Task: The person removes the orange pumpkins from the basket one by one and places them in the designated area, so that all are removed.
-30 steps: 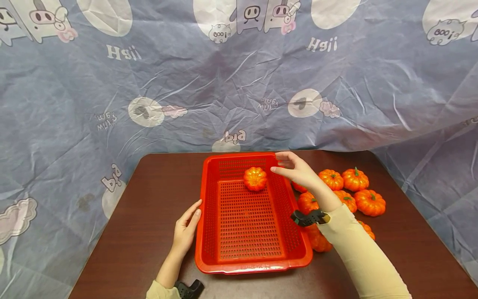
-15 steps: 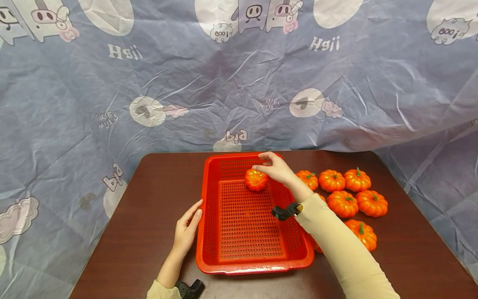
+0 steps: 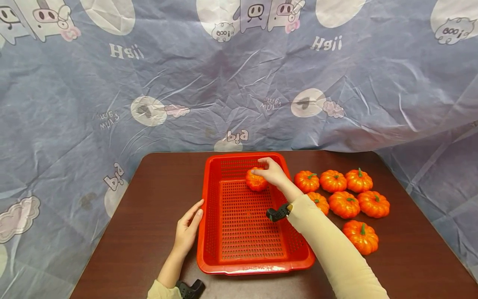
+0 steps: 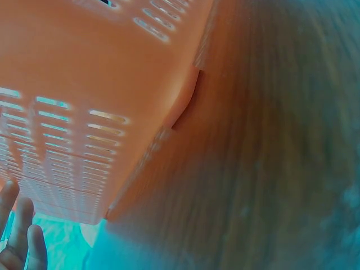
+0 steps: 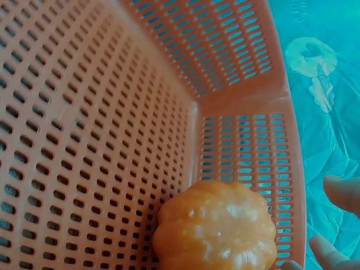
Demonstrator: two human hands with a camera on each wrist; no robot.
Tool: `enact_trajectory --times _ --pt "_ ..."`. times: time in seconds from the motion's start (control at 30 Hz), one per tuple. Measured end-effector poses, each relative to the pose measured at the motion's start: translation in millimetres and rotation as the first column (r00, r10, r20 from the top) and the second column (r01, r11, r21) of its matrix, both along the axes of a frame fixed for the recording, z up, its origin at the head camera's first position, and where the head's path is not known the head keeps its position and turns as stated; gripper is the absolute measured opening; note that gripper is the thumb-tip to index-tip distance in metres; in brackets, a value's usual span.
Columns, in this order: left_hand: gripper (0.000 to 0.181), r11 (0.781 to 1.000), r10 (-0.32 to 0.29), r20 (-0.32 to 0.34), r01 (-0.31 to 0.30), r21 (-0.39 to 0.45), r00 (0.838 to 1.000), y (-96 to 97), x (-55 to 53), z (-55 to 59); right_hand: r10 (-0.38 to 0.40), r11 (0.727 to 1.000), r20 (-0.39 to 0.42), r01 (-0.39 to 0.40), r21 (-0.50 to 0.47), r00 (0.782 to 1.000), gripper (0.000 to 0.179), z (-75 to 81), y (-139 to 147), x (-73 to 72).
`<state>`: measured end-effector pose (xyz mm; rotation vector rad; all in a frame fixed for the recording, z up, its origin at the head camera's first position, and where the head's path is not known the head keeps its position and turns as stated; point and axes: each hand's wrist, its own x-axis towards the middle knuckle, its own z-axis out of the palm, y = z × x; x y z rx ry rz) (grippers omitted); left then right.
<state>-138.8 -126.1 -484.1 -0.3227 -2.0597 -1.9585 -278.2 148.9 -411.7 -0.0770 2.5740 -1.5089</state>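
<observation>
A red plastic basket [image 3: 246,265] with slotted sides and floor stands on the table. One small orange pumpkin [image 3: 255,182] sits inside it, near the far end; no stem shows on it. My right hand [image 3: 274,172] reaches over the basket's right rim to this pumpkin, thumb and fingers spread. In the right wrist view some fingertips [image 5: 323,253] show at the right edge, close to the pumpkin [image 5: 216,228] but not around it. My left hand [image 3: 186,232] rests against the basket's left wall with extended fingers; in the left wrist view its fingers [image 4: 22,222] lie by the slotted wall.
Several orange pumpkins with green stems [image 3: 345,204] lie on the brown table [image 3: 157,187] to the right of the basket. My right sleeve [image 3: 332,245] crosses the basket's right rim. A blue-grey printed cloth [image 3: 209,83] hangs behind the table.
My right hand has moved left and slightly down, from the basket's far right rim to the pumpkin inside. The left hand and basket stay in place.
</observation>
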Motion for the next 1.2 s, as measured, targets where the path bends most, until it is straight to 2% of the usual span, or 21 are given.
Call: enact_trajectory --times 0.2,0.37,0.57,0.8,1.2 --pt "0.033 1.000 -0.005 0.001 0.005 -0.003 1.000 -0.1 -0.2 -0.7 -0.017 1.000 0.037 0.017 0.004 0.999 0.062 -8.4 3.0 -0.9" --pt "0.033 1.000 -0.010 0.003 0.010 -0.006 1.000 -0.5 0.0 -0.4 0.002 0.999 0.063 -0.005 0.040 0.998 0.061 -15.1 5.6 -2.6" --pt "0.033 1.000 -0.007 -0.010 0.007 -0.006 1.000 -0.2 -0.1 0.1 0.008 0.996 0.065 -0.014 0.088 0.998 0.061 -21.0 6.4 -4.6" --pt "0.033 1.000 -0.010 -0.023 0.010 -0.009 1.000 0.0 -0.5 0.1 0.040 0.984 0.030 -0.044 0.172 0.999 0.061 -25.3 6.3 -7.2" --pt "0.033 1.000 -0.011 -0.026 0.011 -0.013 1.000 0.2 -0.1 0.4 0.061 0.977 0.035 -0.067 0.202 0.998 0.059 -24.6 5.5 -6.2"
